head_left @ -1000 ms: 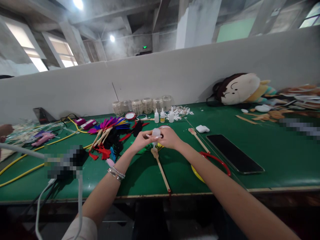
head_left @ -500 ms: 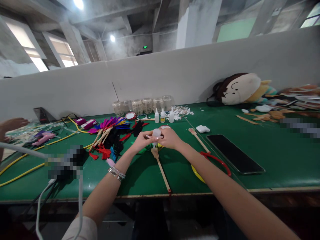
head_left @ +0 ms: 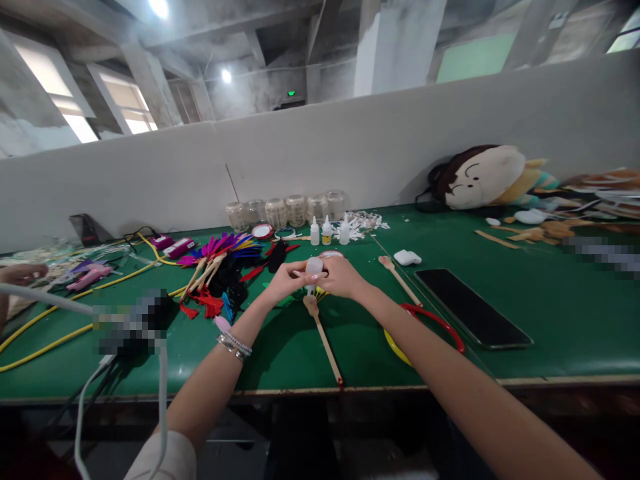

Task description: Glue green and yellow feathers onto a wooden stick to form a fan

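Note:
Held nozzle-down between both hands is a small translucent squeeze bottle (head_left: 315, 267), its tip close to the head of a wooden handle (head_left: 327, 347). The fingers of my left hand (head_left: 286, 283) are closed around the bottle from one side. My right hand (head_left: 344, 277) closes on it from the other side, its fingertips partly hidden. The handle lies on the green table with its red-tipped end toward me. Green feathers (head_left: 290, 298) and a few yellow ones show beneath my hands, mostly covered. Whether the nozzle touches the wood I cannot tell.
Small bottles (head_left: 327, 232) and glass jars (head_left: 296, 210) stand behind my hands. Left lie colourful feathered handles (head_left: 213, 263) and yellow cable (head_left: 65, 343). Right are another wooden handle (head_left: 400, 280), a phone (head_left: 473, 307), a white case (head_left: 407, 257) and a red ring (head_left: 445, 323). A co-worker's hand (head_left: 23, 275) is far left.
My hands and the bottle keep almost the same pose over the handle. At the far left, the co-worker's hand has moved down and left. The camera view has shifted very slightly.

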Tool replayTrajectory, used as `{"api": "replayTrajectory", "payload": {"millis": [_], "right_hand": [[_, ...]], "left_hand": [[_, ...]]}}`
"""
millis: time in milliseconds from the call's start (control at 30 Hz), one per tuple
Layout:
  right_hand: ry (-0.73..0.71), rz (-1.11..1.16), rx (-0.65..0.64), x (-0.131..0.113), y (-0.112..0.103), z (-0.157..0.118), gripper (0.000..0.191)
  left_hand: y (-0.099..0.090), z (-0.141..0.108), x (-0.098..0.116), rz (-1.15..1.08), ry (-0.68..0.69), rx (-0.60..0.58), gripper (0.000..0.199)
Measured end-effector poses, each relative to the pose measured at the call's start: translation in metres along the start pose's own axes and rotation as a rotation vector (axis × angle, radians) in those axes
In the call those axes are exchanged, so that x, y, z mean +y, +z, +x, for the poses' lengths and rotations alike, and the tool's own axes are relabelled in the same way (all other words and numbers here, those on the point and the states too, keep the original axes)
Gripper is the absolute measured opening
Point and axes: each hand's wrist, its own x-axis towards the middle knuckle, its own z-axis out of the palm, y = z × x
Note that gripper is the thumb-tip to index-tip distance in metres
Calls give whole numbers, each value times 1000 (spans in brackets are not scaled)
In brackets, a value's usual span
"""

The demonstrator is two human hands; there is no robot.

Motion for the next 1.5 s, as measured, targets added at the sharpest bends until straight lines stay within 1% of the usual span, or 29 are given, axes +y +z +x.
{"api": "replayTrajectory", "payload": {"millis": [233,333,467,567,633,767,867,1000,1100,1267,1367,1500], "right_hand": [[-23,-1,-8,-4,-5,3,23],[-27,5,-5,-6,-7,4,21],[0,-7,-18,-5,-6,3,20],[31,-24,-32,-5,-4,2,24],[35,-35,-49,-6,-4,1,30],[18,-34,-67,-9,-4,0,39],[39,-82,-60,-8,-3,0,49],[74,-142,-58,-6,-3,0,54],[73,-129,-78,-7,-3,1,55],[100,-124,-77,-10,-2,2,58],[116,-171,-49,-8,-2,2,57],[108,-168,-44,-7,-2,1,53]], "left_hand": [[-1,-1,3,2,18,19,44],[0,-1,5,-8,23,31,45],[0,-2,4,-2,22,17,46],[-1,-1,-1,23,22,21,45],[-2,2,-6,9,7,71,46],[-5,8,-16,-111,-97,165,62],[-6,11,-19,-133,-134,223,65],[-4,11,-16,-111,-96,279,62],[-4,10,-12,-93,-73,332,59],[-8,10,-10,25,83,490,50],[-11,9,-9,111,158,551,49],[-14,10,-11,125,174,598,49]]}}
